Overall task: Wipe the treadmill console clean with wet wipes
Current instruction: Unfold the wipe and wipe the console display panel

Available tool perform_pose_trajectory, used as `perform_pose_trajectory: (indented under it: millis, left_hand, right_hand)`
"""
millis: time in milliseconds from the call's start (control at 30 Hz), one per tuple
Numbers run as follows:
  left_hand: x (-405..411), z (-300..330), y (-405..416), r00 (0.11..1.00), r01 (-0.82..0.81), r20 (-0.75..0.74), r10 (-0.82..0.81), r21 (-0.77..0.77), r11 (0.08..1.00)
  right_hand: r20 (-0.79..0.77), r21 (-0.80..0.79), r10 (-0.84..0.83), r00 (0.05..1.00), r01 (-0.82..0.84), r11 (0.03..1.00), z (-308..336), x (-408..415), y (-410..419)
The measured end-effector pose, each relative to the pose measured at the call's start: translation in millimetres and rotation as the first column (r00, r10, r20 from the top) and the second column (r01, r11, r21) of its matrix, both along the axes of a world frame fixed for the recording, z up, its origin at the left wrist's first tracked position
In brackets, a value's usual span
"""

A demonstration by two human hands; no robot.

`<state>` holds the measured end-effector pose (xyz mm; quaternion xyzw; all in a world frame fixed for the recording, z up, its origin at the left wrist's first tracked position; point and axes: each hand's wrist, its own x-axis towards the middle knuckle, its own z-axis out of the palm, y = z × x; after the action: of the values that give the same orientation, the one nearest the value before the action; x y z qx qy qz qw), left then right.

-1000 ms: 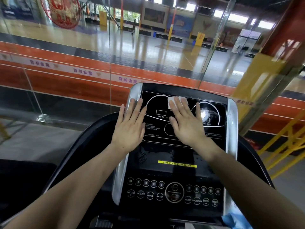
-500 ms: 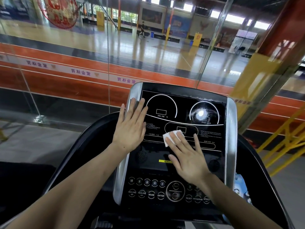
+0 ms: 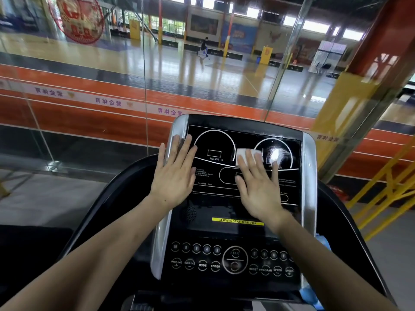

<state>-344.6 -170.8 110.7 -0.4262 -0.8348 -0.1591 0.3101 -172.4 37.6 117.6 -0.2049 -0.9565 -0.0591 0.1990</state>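
Wiping looks under way: the right hand (image 3: 258,189), fingers straight, presses the wet wipe (image 3: 246,153) onto the treadmill console (image 3: 243,131) between its dials. The left hand (image 3: 175,176) lies flat at the edge. The button rows (image 3: 202,258) likely come next.

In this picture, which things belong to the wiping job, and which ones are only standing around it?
For the job: treadmill console; wet wipe, pressed flat on it under the right hand; left hand, resting on the console's left edge.
Only around: blue object by the console's right side, yellow railing, glass wall.
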Motion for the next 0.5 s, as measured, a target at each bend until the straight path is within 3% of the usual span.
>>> perform_pose_trajectory:
  millis: [233, 367, 500]
  left_hand:
    - [20.2, 12.7, 19.8, 0.997, 0.073, -0.018, -0.074, -0.036, 0.997]
    - [25.4, 10.5, 25.6, 0.997, 0.078, -0.007, -0.079, -0.061, 0.995]
    - [31.2, 11.2, 33.7, 0.995, 0.098, 0.007, -0.098, -0.081, 0.992]
  right_hand:
    - [0.063, 0.01, 0.062, 0.996, -0.063, 0.998, -63.8, 61.7, -26.1]
    - [0.126, 0.05, 0.102, 0.987, -0.109, 0.993, -50.1, 68.5, -12.5]
    - [0.079, 0.07, 0.016, 0.997, -0.022, 0.997, -4.0, 29.5, 20.3]
